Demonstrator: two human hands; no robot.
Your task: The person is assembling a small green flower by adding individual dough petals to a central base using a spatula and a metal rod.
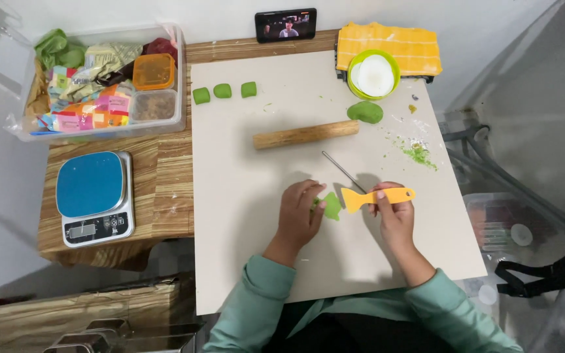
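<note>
My left hand [301,214] rests on the beige mat [243,216] with its fingers on a small flat piece of green dough [332,205]. My right hand [392,212] grips the handle of a yellow plastic scraper [375,197], whose blade touches the right side of that dough. Three small green dough pieces [223,91] sit in a row at the mat's far left. A larger green dough lump [365,112] lies at the far right. A wooden rolling pin [305,134] lies across the middle, and a thin metal rod [342,170] rests just beyond my hands.
A blue-topped kitchen scale [95,196] stands on the wooden table at left. Behind it is a clear bin [99,82] of packets and tubs. A green bowl [373,74] sits on a yellow cloth [393,44]. A phone [286,25] leans against the wall. Green crumbs [418,154] lie at right.
</note>
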